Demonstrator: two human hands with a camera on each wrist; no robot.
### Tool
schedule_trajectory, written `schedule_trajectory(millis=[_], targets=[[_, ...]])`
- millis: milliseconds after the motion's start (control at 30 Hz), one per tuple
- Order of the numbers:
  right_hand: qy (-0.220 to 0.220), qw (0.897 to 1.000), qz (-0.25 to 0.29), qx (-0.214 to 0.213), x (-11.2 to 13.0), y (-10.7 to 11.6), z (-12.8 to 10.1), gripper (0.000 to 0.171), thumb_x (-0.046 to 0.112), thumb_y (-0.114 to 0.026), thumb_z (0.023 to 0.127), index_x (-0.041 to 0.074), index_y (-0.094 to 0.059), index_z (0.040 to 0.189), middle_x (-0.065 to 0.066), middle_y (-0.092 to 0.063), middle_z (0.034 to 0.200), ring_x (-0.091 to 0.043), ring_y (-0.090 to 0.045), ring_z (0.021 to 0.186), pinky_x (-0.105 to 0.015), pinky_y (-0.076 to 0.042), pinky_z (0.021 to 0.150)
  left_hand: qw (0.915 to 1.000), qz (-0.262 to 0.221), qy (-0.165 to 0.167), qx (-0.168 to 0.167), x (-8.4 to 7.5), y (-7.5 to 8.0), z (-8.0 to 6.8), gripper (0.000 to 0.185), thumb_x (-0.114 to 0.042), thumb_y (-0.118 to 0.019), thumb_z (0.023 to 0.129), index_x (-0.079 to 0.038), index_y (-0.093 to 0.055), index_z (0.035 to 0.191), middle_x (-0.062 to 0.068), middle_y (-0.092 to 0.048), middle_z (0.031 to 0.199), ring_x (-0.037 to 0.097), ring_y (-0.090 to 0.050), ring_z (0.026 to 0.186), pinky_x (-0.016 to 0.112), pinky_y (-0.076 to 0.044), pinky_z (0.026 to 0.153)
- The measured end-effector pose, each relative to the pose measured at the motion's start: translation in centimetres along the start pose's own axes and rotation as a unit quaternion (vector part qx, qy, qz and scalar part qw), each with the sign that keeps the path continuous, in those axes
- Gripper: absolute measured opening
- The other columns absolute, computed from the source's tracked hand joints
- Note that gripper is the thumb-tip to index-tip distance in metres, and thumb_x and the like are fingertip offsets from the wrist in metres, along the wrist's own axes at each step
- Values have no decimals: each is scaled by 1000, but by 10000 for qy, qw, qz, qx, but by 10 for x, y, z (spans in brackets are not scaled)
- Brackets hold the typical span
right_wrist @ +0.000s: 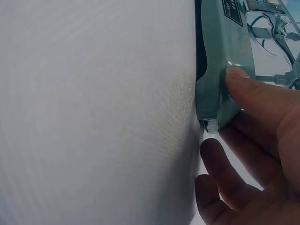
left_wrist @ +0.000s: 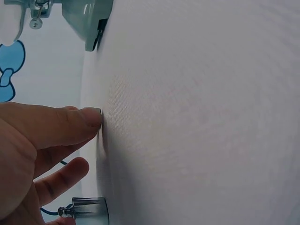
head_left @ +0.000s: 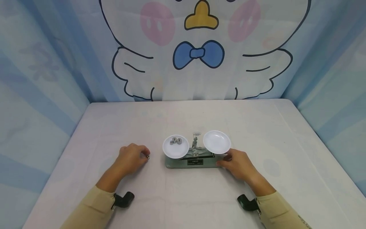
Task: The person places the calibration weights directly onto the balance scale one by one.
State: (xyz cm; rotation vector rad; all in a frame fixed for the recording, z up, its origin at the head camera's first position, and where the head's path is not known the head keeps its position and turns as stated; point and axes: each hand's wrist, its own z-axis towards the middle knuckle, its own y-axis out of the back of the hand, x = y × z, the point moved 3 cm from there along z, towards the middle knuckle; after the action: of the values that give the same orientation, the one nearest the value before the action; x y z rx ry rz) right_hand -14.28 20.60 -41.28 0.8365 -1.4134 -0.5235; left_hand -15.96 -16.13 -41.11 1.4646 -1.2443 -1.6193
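Observation:
A green balance scale (head_left: 183, 163) stands on the table with two white pans. Three small metal weights (head_left: 179, 141) sit together on the left pan (head_left: 175, 152), while the right pan (head_left: 216, 141) holds nothing. My right hand (head_left: 238, 163) grips the right end of the scale's base, its thumb (right_wrist: 239, 75) on the front face. To the left of the scale, my left hand (head_left: 131, 159) pinches a small metal weight (head_left: 148, 156) at its fingertips, low over the table; thumb and fingers mostly cover it. A larger knobbed metal weight (left_wrist: 90, 211) stands by the lower fingers in the left wrist view.
The table (head_left: 183, 197) has a pale cloth. A curtain with a cartoon figure and blue bow tie (head_left: 198, 53) hangs behind it, and blue-white curtains (head_left: 34, 111) close in both sides. Dark wrist cameras (head_left: 124, 199) extend from both cuffs.

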Motion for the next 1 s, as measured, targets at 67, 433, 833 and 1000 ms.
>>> schedule_trajectory(millis=[67,433,833,1000], targets=[[1,10000,1,-12,0,0,0,44,19,-80,83,-2,-67,120,-16,-71,108,-33,-68,98,-51,-54,82,10000,30,-7,-2,0,0,0,14,-6,-78,82,-12,-74,95,-1,-71,92,30,-61,100,55,-39,89],[30,10000,12,-25,2,0,0,45,18,-81,83,-2,-67,121,-17,-71,109,-33,-68,98,-51,-54,82,9999,-8,-31,-142,-3,-1,-1,9,-7,-76,85,-11,-75,92,-2,-70,89,28,-60,98,56,-38,91],[10,10000,-27,3,2,0,-1,45,19,-80,83,-3,-66,121,-18,-71,108,-34,-68,99,-51,-54,82,9993,2,-191,-307,-22,17,-3,12,-9,-75,88,-13,-75,99,1,-71,99,29,-59,106,55,-40,93],[-26,10000,-26,4,1,0,-1,45,19,-80,83,-2,-67,120,-17,-71,108,-34,-68,99,-51,-54,82,9986,11,-368,-382,-36,28,-4,13,-10,-75,88,-13,-76,101,1,-72,102,28,-58,109,57,-38,96]])
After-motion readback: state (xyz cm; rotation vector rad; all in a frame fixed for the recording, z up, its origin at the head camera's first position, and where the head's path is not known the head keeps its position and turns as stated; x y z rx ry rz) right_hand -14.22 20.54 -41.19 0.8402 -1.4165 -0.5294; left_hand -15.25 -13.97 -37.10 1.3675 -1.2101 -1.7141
